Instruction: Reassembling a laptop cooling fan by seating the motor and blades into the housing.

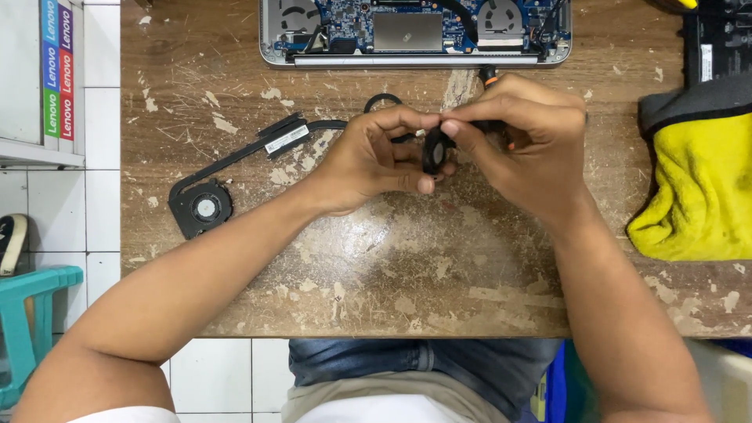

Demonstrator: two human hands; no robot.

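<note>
Over the middle of the worn wooden table (376, 266), my left hand (368, 160) and my right hand (521, 141) meet around a small round black fan part (435, 150). My left fingers pinch it from the left and below. The fingertips of my right hand pinch its top edge, and a black tool with an orange band (489, 76) sticks out behind that hand. Left of my hands lies a black laptop cooling fan (202, 207) with its long heat pipe (262, 145) running toward them.
An opened laptop (415, 31) with its blue circuit board exposed lies at the table's far edge. A yellow cloth (697, 188) with a grey strip sits at the right. A teal stool (23, 313) stands on the white tiled floor at the left.
</note>
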